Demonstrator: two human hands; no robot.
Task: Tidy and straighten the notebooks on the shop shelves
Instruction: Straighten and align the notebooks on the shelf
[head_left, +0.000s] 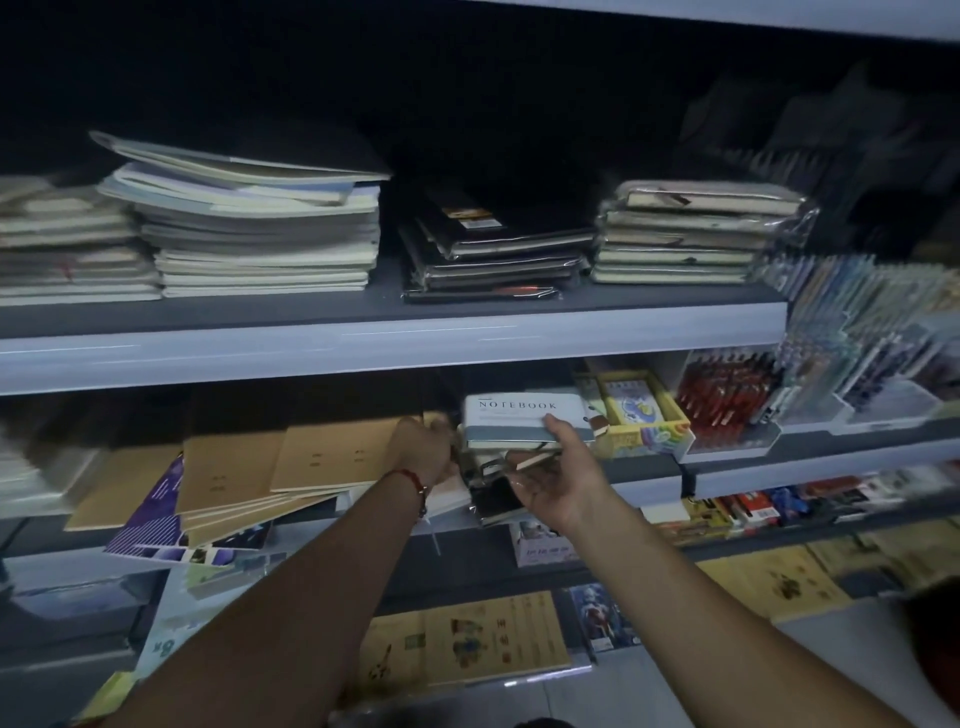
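A small pile of notebooks stands on the middle shelf (644, 475), topped by a white and grey one marked NOTEBOOK (519, 413). My right hand (558, 478) holds the pile from the right, thumb up against the top notebook and fingers under the dark lower ones (498, 501). My left hand (428, 447), a red string on its wrist, grips the left side of the same pile. Left of it, several brown kraft notebooks (234, 467) lie fanned out and overhang the shelf edge, above a purple-striped one (156, 519).
The upper shelf (395, 348) carries stacks of pale notebooks (260, 234), black wrapped ones (493, 249) and a wrapped cream stack (680, 234). A yellow box (641, 410), red pens (727, 395) and pen racks (857, 322) are at the right. Lower shelves hold yellow booklets (467, 639).
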